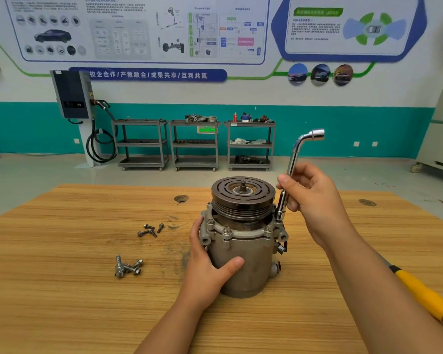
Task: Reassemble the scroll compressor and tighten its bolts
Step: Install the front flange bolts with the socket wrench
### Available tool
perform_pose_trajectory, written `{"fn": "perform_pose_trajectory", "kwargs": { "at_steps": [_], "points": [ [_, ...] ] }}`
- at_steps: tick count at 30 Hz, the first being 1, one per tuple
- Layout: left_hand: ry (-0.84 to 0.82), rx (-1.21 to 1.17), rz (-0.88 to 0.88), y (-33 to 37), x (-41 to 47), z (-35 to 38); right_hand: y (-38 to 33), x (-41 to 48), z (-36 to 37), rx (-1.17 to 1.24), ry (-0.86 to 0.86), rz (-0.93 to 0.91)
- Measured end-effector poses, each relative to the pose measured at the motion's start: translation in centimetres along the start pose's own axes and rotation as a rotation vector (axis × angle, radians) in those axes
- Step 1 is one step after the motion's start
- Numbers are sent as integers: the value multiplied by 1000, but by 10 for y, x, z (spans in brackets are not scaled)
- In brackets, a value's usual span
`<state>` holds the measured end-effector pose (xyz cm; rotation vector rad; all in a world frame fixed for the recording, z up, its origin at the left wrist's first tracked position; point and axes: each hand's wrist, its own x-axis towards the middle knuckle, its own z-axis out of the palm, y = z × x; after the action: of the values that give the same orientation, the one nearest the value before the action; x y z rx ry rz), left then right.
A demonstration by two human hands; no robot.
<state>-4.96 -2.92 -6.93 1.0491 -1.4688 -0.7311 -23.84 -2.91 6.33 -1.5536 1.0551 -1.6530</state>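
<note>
Your left hand (210,261) wrapped the compressor (243,251) low on its body, thumb across the front and fingers round the left side. The grip looked meant to stop the housing turning under load. Your right hand (312,200) closed round the shaft of the wrench (293,159), holding it near upright with the bent end pointing up and to the right. Its lower socket sat at the right of the flange, just beside the pulley (243,190). The bolt beneath it was hidden, so whether the socket was fully seated could not be told.

The compressor stood upright on the table (62,277), pulley uppermost, which left the flange bolts (226,229) reachable from above. Those at the front already sat in their holes. Loose bolts (128,268) lay in two small clusters to the left, well apart from the housing but within your reach. That suggested fastening was under way and not finished.

At the right edge a yellow-handled tool (420,290) lay on the table, partly hidden by your right forearm.
</note>
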Motion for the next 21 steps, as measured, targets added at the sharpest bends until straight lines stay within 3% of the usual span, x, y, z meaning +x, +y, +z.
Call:
{"fn": "perform_pose_trajectory", "kwargs": {
  "at_steps": [6, 11, 17, 21],
  "points": [
    [7, -11, 1, -1, 1, 1, 2, -4, -4, 19, -104, 15],
    [3, -18, -4, 0, 0, 0, 3, -3, 0, 16, -2, 33],
    [1, -17, 3, 1, -1, 1, 1, -4, -1, 15, -86, 50],
    [-3, -12, 5, 1, -1, 1, 2, -4, 3, 11, -36, 45]
  ]
}}
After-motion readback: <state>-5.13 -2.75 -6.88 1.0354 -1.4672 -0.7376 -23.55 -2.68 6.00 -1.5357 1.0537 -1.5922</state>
